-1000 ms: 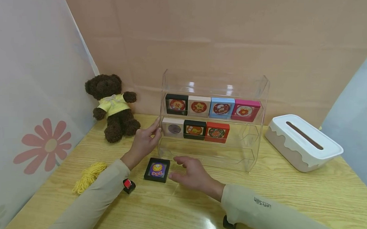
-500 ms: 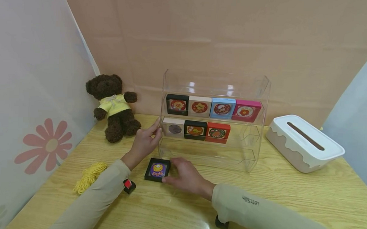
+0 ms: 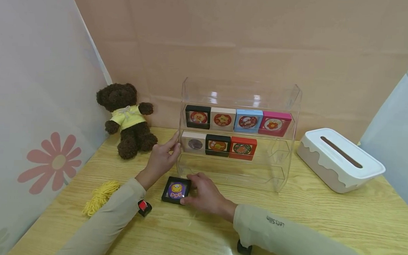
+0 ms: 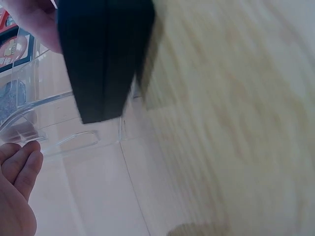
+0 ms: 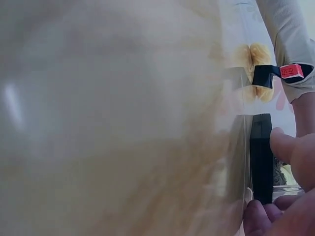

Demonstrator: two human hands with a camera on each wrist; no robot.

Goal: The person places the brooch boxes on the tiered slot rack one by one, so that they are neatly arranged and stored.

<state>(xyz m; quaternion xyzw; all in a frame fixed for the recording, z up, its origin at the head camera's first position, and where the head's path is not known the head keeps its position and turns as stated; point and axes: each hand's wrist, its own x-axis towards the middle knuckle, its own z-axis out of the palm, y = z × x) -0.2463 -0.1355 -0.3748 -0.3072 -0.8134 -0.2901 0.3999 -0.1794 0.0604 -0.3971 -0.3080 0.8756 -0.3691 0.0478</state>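
Observation:
A clear acrylic display rack [image 3: 236, 170] stands mid-table with small square boxes on two tiers. My left hand [image 3: 160, 159] holds its left side edge, thumb and index finger at the panel; how far the fingers wrap round it is partly hidden. In front of the rack's left corner is a black square box [image 3: 168, 195] with a purple round sticker. My right hand [image 3: 206, 195] grips the box by its right side, thumb at the near edge and fingers at the far edge. From the right wrist view, the box [image 5: 261, 157] is at the tabletop; I cannot tell whether it is slightly raised.
Above are black, cream, blue and pink boxes [image 3: 275, 123]; below, a pale, a black and a red box [image 3: 243, 148]. A brown teddy bear [image 3: 126, 119] sits left, yellow yarn [image 3: 100, 199] lies near my left sleeve, and a white tissue box [image 3: 341, 158] stands right.
My right hand has moved left to the black box and closed its thumb and fingers on it. The left hand has stayed at the rack's side.

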